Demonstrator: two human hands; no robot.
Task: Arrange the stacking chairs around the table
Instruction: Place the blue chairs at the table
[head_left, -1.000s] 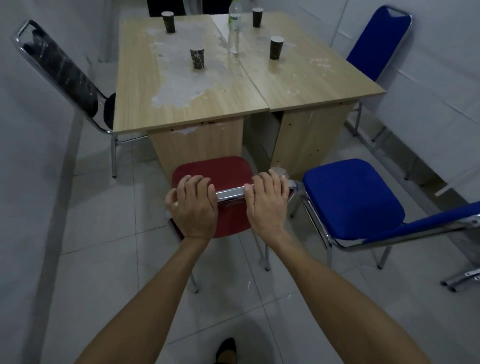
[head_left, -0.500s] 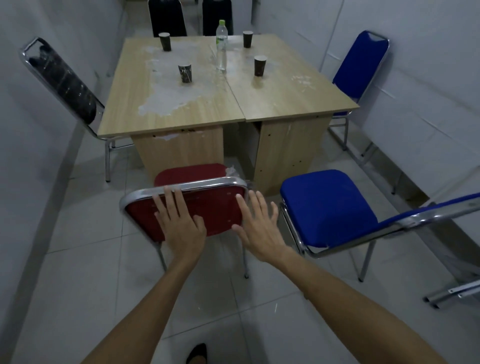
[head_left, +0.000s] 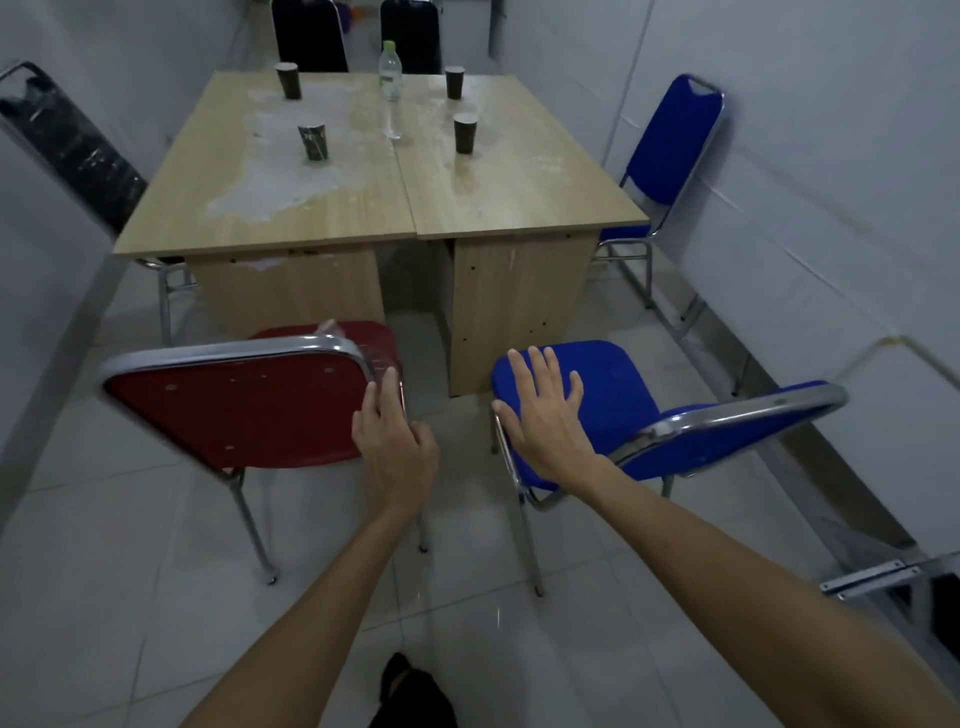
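The red stacking chair (head_left: 234, 410) stands at the near end of the wooden table (head_left: 322, 218), its backrest toward me. My left hand (head_left: 395, 447) is at the right edge of that backrest, fingers straight and holding nothing. A blue chair (head_left: 618, 384) stands to the right of the red one, turned sideways with its backrest to the right. My right hand (head_left: 545, 415) hovers flat over the left edge of its seat with fingers spread. Another blue chair (head_left: 670, 150) sits at the table's right side, and a black chair (head_left: 72, 140) at its left.
Two black chairs (head_left: 309, 36) stand at the table's far end. Several dark paper cups (head_left: 465, 132) and a water bottle (head_left: 389, 88) are on the tabletop. White walls run close on both sides. A metal frame (head_left: 872, 577) lies on the floor at the right.
Both hands let go of the red chair's top rail and opened. They shifted right: the left to the backrest's right edge, the right over the blue seat. The view pulled back.
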